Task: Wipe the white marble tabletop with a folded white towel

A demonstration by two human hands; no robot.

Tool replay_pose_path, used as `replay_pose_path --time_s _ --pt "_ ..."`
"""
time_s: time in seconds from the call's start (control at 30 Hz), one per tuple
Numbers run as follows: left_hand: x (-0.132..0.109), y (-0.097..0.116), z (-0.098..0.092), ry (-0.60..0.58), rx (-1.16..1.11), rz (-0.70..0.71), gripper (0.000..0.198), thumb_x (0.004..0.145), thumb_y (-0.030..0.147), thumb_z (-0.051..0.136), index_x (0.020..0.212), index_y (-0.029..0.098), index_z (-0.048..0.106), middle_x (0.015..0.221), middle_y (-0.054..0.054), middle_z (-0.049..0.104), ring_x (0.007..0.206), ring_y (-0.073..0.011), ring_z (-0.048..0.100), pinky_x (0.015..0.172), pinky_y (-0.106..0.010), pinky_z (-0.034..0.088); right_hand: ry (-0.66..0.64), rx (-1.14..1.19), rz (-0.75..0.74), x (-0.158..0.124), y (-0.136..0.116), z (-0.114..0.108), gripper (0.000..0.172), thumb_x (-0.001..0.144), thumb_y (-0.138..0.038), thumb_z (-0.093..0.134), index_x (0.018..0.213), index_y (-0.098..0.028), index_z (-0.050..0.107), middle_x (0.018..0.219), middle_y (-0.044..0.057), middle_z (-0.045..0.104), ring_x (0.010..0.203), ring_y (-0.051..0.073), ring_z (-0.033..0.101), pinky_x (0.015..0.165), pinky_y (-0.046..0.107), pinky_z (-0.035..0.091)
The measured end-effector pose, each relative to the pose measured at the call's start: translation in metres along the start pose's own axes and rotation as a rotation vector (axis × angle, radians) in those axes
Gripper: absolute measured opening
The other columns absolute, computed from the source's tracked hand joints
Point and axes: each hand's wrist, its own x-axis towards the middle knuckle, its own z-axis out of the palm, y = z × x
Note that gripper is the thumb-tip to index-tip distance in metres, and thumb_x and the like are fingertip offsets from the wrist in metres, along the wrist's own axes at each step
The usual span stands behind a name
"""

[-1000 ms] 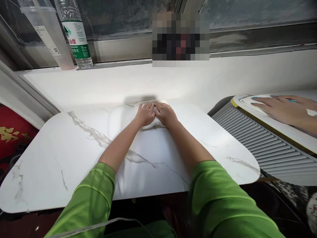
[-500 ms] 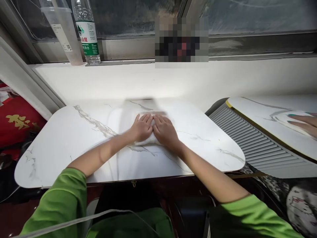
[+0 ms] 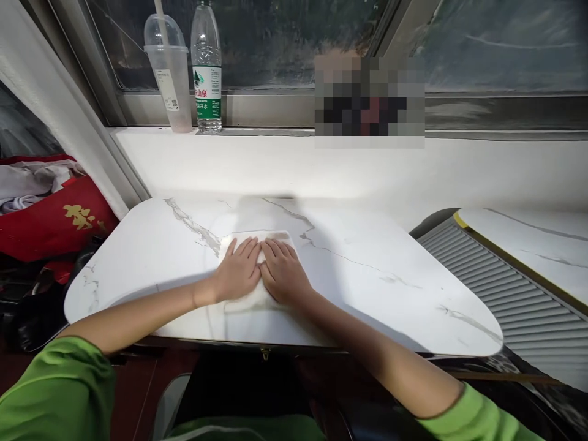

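A folded white cloth (image 3: pixel 275 237) lies on the white marble-patterned table (image 3: pixel 367 288), near its front edge. My left hand (image 3: pixel 239 269) presses flat on the cloth's left half, fingers stretched out and pointing away from me. My right hand (image 3: pixel 283 271) lies flat right beside it on the right half, fingers spread. The two hands touch side by side and cover most of the cloth. Green sleeves cover my upper arms.
On the white sill (image 3: pixel 321 165) at the back left stand a clear plastic cup with a straw (image 3: pixel 169 79) and a water bottle with a green label (image 3: pixel 206 70). Red fabric (image 3: pixel 59 220) lies at the left. A second table (image 3: pixel 542 245) and a ribbed grey panel (image 3: pixel 514 300) are at the right.
Both hands slid the cloth from the table's far side toward the near edge and a little left. The other person's hand at the right table has left the view.
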Motion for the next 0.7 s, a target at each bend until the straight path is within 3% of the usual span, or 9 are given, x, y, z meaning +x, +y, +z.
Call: replay_pose_path --time_s 0.17,0.37,0.53,0.7 --pt "0.038 -0.061 -0.01 0.002 -0.01 -0.161 0.051 0.097 0.022 0.029 0.144 0.007 0.04 0.157 -0.015 0.038 0.148 -0.0226 0.031 0.123 -0.047 0.017 -0.049 0.072 -0.023 0.079 -0.003 0.026 0.041 0.09 -0.013 0.036 0.122 -0.007 0.06 0.127 0.019 0.064 0.121 0.029 0.054 0.107 0.042 0.037" --pt "0.091 -0.127 -0.015 0.047 0.017 -0.176 0.05 0.097 0.022 0.031 0.144 0.009 0.04 0.157 -0.014 0.038 0.147 -0.0215 0.032 0.123 -0.045 0.019 -0.071 0.098 0.033 0.157 0.002 0.053 0.037 0.089 -0.01 0.037 0.116 -0.009 0.062 0.119 0.016 0.067 0.117 0.028 0.055 0.106 0.039 0.035" --pt "0.121 -0.151 -0.012 0.082 0.005 -0.174 0.047 0.096 0.023 0.033 0.142 0.016 0.044 0.154 -0.01 0.044 0.143 -0.0204 0.038 0.122 -0.044 0.021 -0.038 0.107 0.051 0.187 0.016 0.067 0.036 0.09 -0.012 0.037 0.115 -0.011 0.062 0.117 0.015 0.068 0.115 0.027 0.056 0.104 0.038 0.035" --pt "0.126 -0.157 -0.01 0.097 0.008 -0.16 0.047 0.097 0.025 0.032 0.141 0.014 0.045 0.153 -0.01 0.045 0.143 -0.0201 0.038 0.122 -0.043 0.02 -0.031 0.081 0.01 0.192 0.024 0.072 0.036 0.091 -0.013 0.036 0.115 -0.011 0.063 0.116 0.014 0.069 0.113 0.026 0.058 0.103 0.039 0.037"
